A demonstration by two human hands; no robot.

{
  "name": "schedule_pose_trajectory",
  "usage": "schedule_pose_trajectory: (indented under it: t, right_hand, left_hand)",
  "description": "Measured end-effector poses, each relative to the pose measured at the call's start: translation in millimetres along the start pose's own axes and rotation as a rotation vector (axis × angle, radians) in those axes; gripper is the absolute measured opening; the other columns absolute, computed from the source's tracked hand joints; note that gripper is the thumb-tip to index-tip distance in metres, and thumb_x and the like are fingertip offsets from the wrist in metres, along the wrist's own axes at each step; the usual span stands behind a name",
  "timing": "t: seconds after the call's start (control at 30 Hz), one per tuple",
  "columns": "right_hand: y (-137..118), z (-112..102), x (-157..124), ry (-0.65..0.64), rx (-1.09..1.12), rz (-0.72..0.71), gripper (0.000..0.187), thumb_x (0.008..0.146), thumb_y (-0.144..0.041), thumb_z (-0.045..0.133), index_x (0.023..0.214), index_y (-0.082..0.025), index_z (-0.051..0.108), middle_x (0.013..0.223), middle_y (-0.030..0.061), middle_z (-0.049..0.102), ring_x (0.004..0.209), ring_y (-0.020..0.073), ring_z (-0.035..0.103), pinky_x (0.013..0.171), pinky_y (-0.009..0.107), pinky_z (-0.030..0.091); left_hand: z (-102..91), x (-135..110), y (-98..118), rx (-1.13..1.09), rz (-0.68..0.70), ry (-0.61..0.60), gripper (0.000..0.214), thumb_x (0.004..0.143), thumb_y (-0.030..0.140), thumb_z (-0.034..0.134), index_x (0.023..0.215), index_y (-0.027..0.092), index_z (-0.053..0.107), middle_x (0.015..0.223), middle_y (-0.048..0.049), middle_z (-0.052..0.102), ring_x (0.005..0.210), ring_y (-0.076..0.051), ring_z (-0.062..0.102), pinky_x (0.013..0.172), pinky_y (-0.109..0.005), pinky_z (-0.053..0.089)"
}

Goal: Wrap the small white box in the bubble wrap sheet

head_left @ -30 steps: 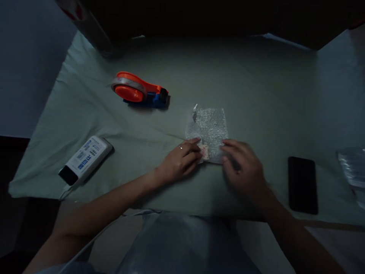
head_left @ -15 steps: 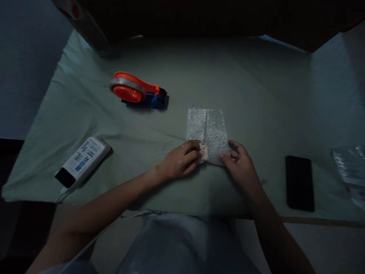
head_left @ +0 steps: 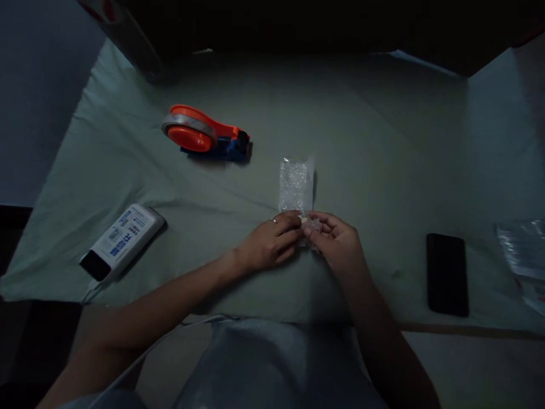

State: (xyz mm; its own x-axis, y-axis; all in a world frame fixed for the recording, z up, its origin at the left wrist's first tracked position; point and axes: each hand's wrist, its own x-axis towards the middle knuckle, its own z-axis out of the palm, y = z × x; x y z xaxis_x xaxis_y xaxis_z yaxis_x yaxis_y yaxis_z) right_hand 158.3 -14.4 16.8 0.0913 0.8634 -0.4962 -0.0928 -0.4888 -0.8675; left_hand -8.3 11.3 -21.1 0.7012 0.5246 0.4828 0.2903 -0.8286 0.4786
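A sheet of bubble wrap lies on the green cloth in front of me, its right part folded over to the left. My left hand, with a ring on one finger, is closed on the near left side of the wrap. My right hand pinches the folded edge between thumb and fingers, close against the left fingertips. Between the hands only a sliver of a small pale piece shows; the wrap and fingers hide the rest.
An orange and blue tape dispenser stands at the back left. A white power bank with a cable lies at the left. On the right are a black phone and a clear plastic packet. A dark box borders the back.
My right hand has moved left, folding the right part of the bubble wrap over the small pale piece. The left hand has stayed nearly in place.
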Motion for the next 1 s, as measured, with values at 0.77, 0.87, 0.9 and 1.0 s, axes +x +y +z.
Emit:
schedule_pose_trajectory:
  t: [0.77,0.87,0.9,1.0]
  right_hand:
    - [-21,-4,19,-0.173,-0.670,-0.293,0.033,0.078,-0.016,0.045,0.099,-0.017,0.071,0.056,-0.0002,0.062,0.054,0.0155,0.057,0.057,0.029,0.046]
    - [-12,-9,10,-0.125,-0.604,-0.448,0.028,0.082,-0.018,0.046,0.101,-0.019,0.067,0.069,0.0011,0.066,0.061,0.0152,0.060,0.060,0.029,0.048]
    - [-9,-13,6,-0.104,-0.608,-0.552,0.024,0.083,-0.018,0.047,0.098,-0.020,0.066,0.076,0.0025,0.067,0.068,0.0160,0.062,0.064,0.030,0.050]
    - [6,-25,-2,-0.127,-0.763,-0.898,0.015,0.083,-0.018,0.053,0.092,-0.019,0.064,0.097,0.0092,0.066,0.092,0.0214,0.061,0.081,0.038,0.051]
  left_hand:
    - [-11.8,-12,-1,0.114,0.081,-0.029,0.038,0.089,0.026,0.054,0.122,0.008,0.048,0.112,-0.0172,0.059,0.115,-0.027,0.054,0.091,-0.038,0.054]
    - [-13.6,-16,-5,0.163,0.068,-0.112,0.034,0.093,0.016,0.044,0.127,0.013,0.045,0.118,-0.0138,0.060,0.120,-0.023,0.052,0.092,-0.037,0.054]
    - [-13.6,-17,-7,0.162,0.071,-0.119,0.034,0.093,0.015,0.044,0.128,0.013,0.045,0.119,-0.0135,0.060,0.121,-0.023,0.052,0.093,-0.036,0.054]
    - [-11.2,-19,-11,0.136,0.091,-0.070,0.033,0.091,0.017,0.051,0.124,0.011,0.048,0.114,-0.0135,0.062,0.116,-0.024,0.055,0.094,-0.037,0.053]
